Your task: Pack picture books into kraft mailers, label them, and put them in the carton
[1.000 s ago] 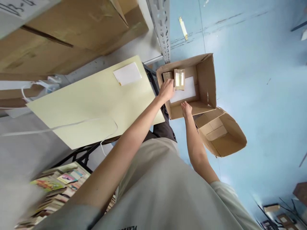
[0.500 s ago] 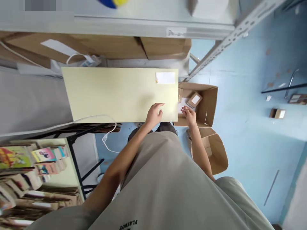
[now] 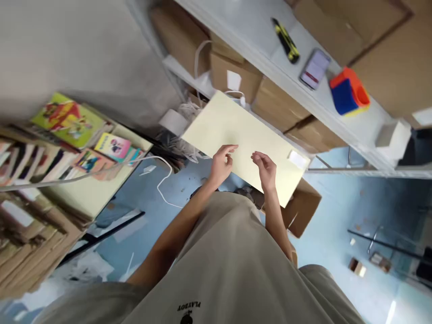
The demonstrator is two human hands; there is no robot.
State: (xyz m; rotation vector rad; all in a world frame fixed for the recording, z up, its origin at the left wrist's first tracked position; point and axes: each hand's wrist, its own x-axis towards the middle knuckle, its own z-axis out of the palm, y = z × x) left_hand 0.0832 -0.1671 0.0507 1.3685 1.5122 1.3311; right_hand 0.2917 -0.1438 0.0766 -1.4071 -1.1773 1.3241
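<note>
Both hands hover over a pale yellow board (image 3: 236, 130), which lies at a slant in front of me. My left hand (image 3: 221, 165) is near the board's front edge, fingers curved and thumb apart, holding nothing. To its right, my right hand (image 3: 266, 170) is loosely curled over the board, with no object visible in it. A white slip (image 3: 297, 159) lies on the board's right end. Below that end an open cardboard box (image 3: 303, 204) is partly hidden by the board.
On the shelf (image 3: 263, 49) above lie a yellow-black box cutter (image 3: 285, 41), a phone (image 3: 315, 69), an orange and blue holder (image 3: 349, 91) and a white box (image 3: 393, 140). Books (image 3: 72, 119) and flattened cardboard (image 3: 30, 252) are stacked at left. A white cable (image 3: 162, 180) hangs there.
My view has turned left, so the board now looks slanted and more shelf and books show. My right hand has gone from above the cardboard box to above the board.
</note>
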